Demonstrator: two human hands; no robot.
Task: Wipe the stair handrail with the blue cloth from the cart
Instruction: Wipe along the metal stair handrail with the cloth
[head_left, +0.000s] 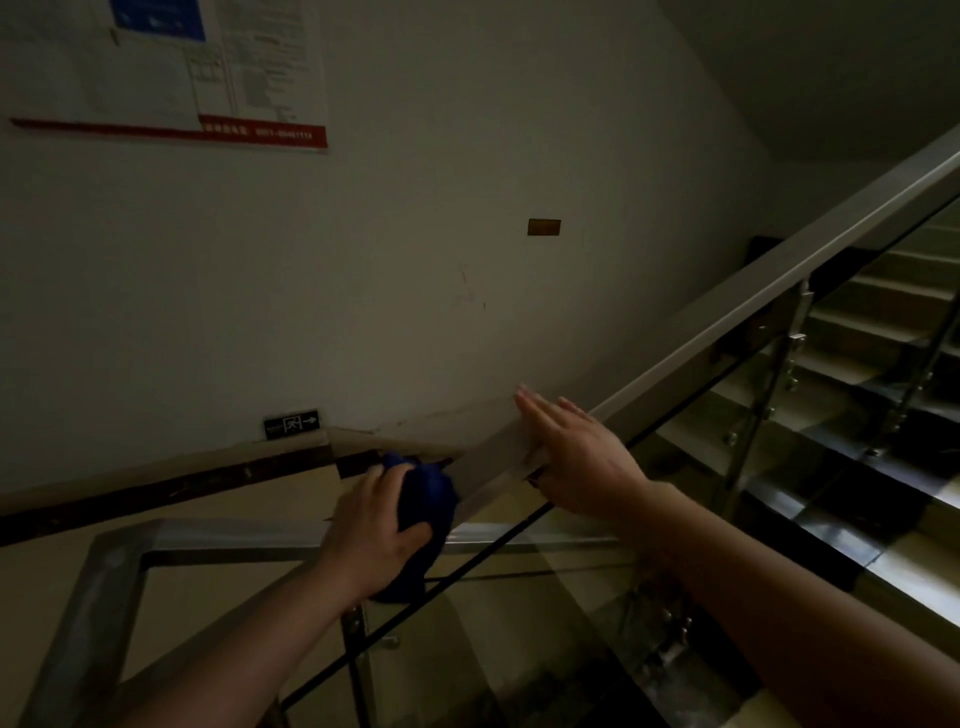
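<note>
One blue cloth (428, 499) in left hand (371, 525), at handrail (727, 322) edge.

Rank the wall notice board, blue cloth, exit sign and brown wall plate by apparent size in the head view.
1. notice board, even though the frame edge cuts it off
2. blue cloth, partly covered by the left hand and nearest the camera, so its true size is unsure
3. exit sign
4. brown wall plate
</note>
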